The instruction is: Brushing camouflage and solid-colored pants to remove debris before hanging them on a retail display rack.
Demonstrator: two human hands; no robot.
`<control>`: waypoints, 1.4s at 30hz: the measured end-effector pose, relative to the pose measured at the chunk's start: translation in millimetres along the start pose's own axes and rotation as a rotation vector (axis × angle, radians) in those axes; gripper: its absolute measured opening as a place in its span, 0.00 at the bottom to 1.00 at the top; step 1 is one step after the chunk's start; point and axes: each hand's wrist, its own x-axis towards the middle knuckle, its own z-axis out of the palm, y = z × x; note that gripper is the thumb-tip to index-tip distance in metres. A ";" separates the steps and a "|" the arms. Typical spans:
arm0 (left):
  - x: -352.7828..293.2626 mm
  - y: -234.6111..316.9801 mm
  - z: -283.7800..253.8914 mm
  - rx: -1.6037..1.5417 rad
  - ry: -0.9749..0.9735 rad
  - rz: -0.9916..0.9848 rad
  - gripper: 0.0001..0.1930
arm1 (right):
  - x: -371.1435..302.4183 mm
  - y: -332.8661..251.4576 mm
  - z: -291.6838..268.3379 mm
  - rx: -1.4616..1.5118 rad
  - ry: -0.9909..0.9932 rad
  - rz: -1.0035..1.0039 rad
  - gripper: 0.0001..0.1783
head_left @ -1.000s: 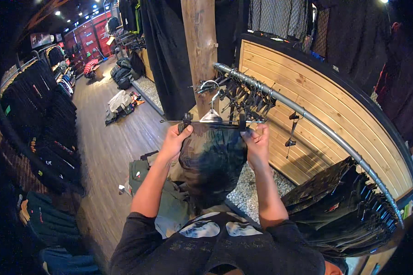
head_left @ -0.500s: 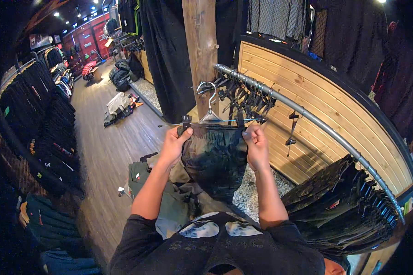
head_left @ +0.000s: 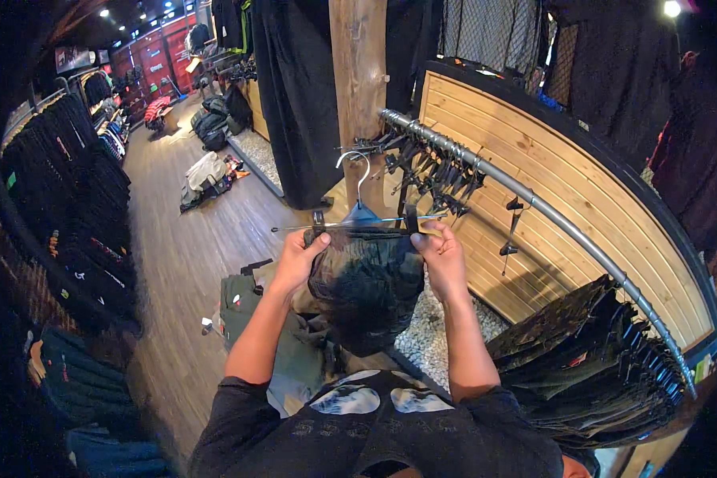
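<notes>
In front of me hangs a dark camouflage garment [head_left: 366, 279], seemingly trousers or shorts, its waistband clipped to a metal clip hanger [head_left: 360, 209]. The hanger's hook [head_left: 354, 159] points up and is on no rail. My left hand [head_left: 299, 259] is closed on the left end of the waistband, thumb toward me, just below the left clip [head_left: 318, 223]. At the other end, my right hand [head_left: 442, 253] pinches the waistband's corner beside the right clip [head_left: 412, 219]. The garment's lower part is bunched and partly blurred.
A curved metal rail [head_left: 534, 199] runs along my right, with bare black hangers [head_left: 434, 171] bunched at its far end and dark trousers [head_left: 585, 358] at its near end. Green clothes [head_left: 283, 350] lie on the floor below. A wooden post [head_left: 358, 72] stands ahead, and clothing racks [head_left: 68, 207] line the left.
The hanger and garment have shifted slightly left and lower relative to the rail, and the hook has turned. Both hands still grip the waistband.
</notes>
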 end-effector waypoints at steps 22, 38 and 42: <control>-7.4 14.5 -9.1 0.519 0.030 -0.196 0.16 | 18.8 18.7 1.2 -0.025 -0.072 0.092 0.16; 34.4 66.7 104.6 0.628 -0.346 0.206 0.17 | 14.4 14.4 -17.3 -0.594 -0.146 -0.238 0.15; 32.4 63.9 98.6 0.645 -0.345 0.210 0.14 | 0.0 -25.2 -13.9 -0.459 -0.205 0.011 0.17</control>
